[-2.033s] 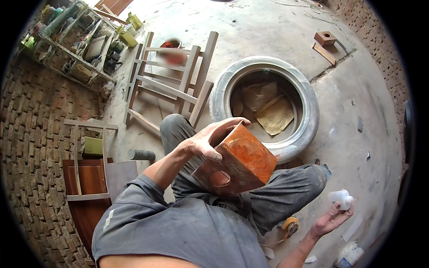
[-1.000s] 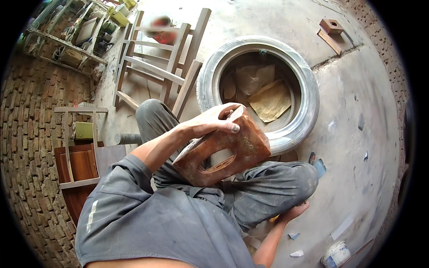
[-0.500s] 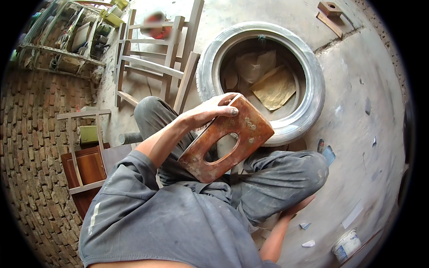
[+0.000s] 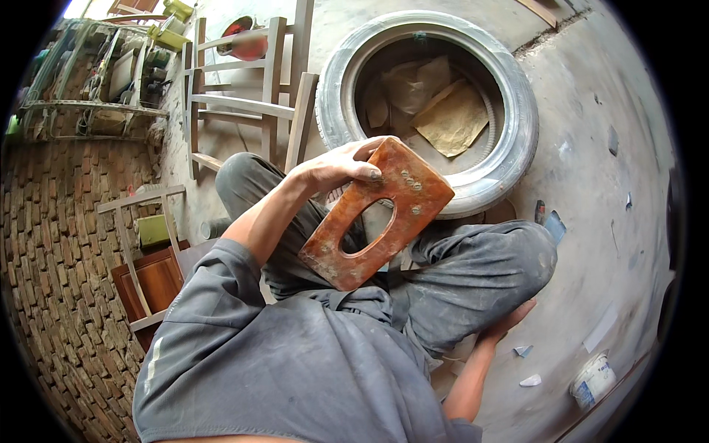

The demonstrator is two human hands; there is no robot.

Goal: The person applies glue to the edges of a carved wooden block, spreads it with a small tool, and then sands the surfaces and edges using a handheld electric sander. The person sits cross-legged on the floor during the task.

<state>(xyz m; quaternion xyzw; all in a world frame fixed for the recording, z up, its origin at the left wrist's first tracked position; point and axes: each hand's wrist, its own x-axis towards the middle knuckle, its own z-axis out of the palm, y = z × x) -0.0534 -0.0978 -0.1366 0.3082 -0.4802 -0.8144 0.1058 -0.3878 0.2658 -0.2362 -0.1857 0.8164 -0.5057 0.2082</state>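
Note:
A reddish-brown wooden tissue box (image 4: 410, 181) with an oval opening and pale worn patches is held up tilted above my lap. My left hand (image 4: 347, 168) grips its upper left edge, the thumb on the front face and the fingers behind, mostly hidden. Beyond the box lies a large tyre (image 4: 517, 140) on its side, with a yellowish sheet (image 4: 452, 122) and a clear plastic bag (image 4: 417, 81) inside it. Down beside my bent right leg, my right hand (image 4: 509, 322) stretches forward, partly covered by the trouser; its visible fingers look extended, and I see nothing in them.
Unpainted wooden chair frames (image 4: 244, 103) stand at the far left. Nearer, another wooden frame (image 4: 125, 251) leans by a brown panel (image 4: 151, 279) and a brick wall (image 4: 55, 295). A cluttered rack (image 4: 96, 107) fills the upper left. Paper scraps and a white tub (image 4: 593, 380) lie at right.
The view has shifted, so the tyre and chair frames sit higher. The box has turned slightly more upright in my left hand. My right hand has moved a little forward along the leg.

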